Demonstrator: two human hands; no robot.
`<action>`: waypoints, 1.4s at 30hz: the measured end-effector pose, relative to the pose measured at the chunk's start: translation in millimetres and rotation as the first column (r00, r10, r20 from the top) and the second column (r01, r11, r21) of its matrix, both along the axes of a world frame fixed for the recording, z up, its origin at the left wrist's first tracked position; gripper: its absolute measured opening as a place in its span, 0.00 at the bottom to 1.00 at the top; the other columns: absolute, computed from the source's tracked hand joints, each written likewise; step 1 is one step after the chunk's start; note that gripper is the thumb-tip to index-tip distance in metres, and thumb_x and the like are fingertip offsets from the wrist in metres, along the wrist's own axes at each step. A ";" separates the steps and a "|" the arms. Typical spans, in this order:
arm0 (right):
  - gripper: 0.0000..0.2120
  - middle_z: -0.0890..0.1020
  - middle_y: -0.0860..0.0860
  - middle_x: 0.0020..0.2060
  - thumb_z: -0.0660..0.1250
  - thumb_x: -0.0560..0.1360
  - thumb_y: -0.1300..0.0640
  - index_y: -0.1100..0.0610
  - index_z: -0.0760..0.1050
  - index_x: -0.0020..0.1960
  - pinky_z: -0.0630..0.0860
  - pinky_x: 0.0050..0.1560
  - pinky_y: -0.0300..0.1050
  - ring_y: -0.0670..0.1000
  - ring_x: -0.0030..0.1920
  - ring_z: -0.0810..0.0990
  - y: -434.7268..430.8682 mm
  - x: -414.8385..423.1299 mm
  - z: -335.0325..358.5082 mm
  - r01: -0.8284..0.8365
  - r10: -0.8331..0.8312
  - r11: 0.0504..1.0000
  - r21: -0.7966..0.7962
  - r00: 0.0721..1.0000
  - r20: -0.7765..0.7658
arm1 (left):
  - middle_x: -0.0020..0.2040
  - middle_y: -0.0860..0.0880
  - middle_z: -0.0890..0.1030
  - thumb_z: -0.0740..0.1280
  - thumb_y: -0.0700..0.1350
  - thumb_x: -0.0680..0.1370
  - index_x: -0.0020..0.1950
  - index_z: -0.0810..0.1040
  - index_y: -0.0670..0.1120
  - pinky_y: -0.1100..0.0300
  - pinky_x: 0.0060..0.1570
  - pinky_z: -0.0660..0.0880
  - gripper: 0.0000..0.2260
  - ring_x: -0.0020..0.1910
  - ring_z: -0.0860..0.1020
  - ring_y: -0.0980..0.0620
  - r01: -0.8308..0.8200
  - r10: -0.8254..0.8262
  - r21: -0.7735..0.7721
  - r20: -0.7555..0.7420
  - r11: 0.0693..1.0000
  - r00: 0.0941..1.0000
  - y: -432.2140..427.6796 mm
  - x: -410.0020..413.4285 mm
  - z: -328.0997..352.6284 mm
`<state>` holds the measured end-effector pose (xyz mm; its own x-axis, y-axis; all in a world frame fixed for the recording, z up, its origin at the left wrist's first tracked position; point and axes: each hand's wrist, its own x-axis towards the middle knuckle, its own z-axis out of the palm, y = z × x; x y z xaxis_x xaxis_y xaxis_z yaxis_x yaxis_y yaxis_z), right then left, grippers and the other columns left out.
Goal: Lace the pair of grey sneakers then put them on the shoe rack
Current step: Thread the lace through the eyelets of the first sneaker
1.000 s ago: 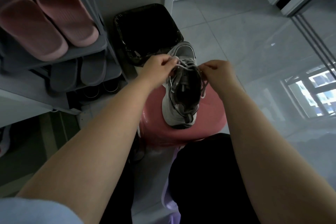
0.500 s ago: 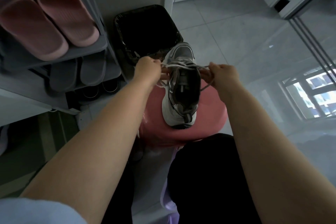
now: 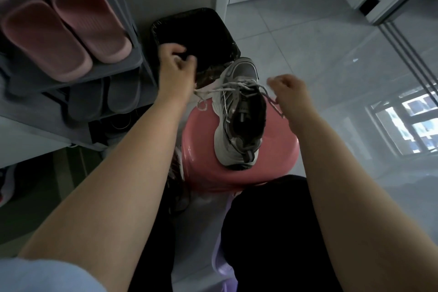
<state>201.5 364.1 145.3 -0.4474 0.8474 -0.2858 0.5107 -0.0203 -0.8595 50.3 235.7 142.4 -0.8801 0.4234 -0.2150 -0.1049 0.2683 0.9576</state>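
**Evidently mid-lacing: one sneaker in work, nothing racked**

Item under inspection: one grey and white mesh sneaker (image 3: pixel 233 140), standing upright on a round pink plastic stool (image 3: pixel 203 149), toe pointing away from the person. Its pale cord lace (image 3: pixel 227 89) crosses the eyelets near the front of the opening and runs out to both sides. No bow or knot is visible, and the mouth of the shoe gapes open.

Hands: the left hand (image 3: pixel 174 66) is drawn out to the left over a black lined bin (image 3: pixel 189 28), fingers curled, with a pale scrap pinched between thumb and fingers, judged to be the lace. The right hand (image 3: pixel 289 90) is curled just right of the sneaker. The lace passes beneath it, but blur prevents saying whether it is pinched.

Surroundings: the grey tiered shoe rack (image 3: pixel 135 59) stands to the left and carries pink rubber slippers (image 3: pixel 71 31). No grey sneaker is on it.

Assessment: lacing of this sneaker is partly done, with tightening and tying outstanding. The second sneaker cannot be identified in view. Both placements remain.
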 end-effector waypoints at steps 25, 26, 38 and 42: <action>0.09 0.80 0.55 0.34 0.56 0.78 0.66 0.59 0.68 0.39 0.74 0.35 0.44 0.50 0.30 0.82 1.5 -1.8 -7.3 0.072 -0.093 0.974 -0.216 0.992 -0.088 | 0.39 0.52 0.73 0.59 0.41 0.79 0.44 0.70 0.46 0.62 0.38 0.66 0.04 0.39 0.71 0.53 0.350 -0.381 -0.308 -0.046 0.885 0.923 16.8 29.5 -18.0; 0.07 0.81 0.56 0.35 0.60 0.76 0.65 0.59 0.71 0.39 0.75 0.37 0.48 0.52 0.33 0.82 2.4 -1.2 -8.7 0.041 -0.050 0.986 -0.159 0.998 -0.049 | 0.42 0.50 0.75 0.59 0.40 0.79 0.46 0.71 0.46 0.60 0.42 0.68 0.04 0.41 0.72 0.51 0.361 -0.394 -0.293 -0.058 0.885 0.917 18.2 32.0 -18.1; 0.09 0.75 0.50 0.28 0.62 0.78 0.58 0.60 0.76 0.41 0.64 0.18 0.30 0.43 0.23 0.72 0.2 0.6 -10.4 -0.009 0.003 1.000 0.029 0.981 0.194 | 0.43 0.47 0.80 0.68 0.39 0.75 0.44 0.80 0.41 0.69 0.43 0.70 0.03 0.42 0.76 0.54 0.286 -0.314 -0.212 -0.113 0.934 0.943 27.5 42.2 -21.6; 0.11 0.79 0.55 0.32 0.57 0.79 0.60 0.62 0.74 0.42 0.70 0.25 0.36 0.48 0.26 0.75 3.5 0.6 -12.8 0.047 -0.038 0.997 -0.063 0.989 0.142 | 0.43 0.50 0.77 0.64 0.40 0.77 0.42 0.74 0.45 0.63 0.44 0.68 0.04 0.44 0.74 0.53 0.275 -0.331 -0.297 -0.154 0.914 0.931 29.6 44.7 -21.6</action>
<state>202.1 367.6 132.5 -0.3632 0.8418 -0.3993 0.6235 -0.0989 -0.7756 95.0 265.3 120.8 -0.7543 0.6276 -0.1929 0.2051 0.5043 0.8388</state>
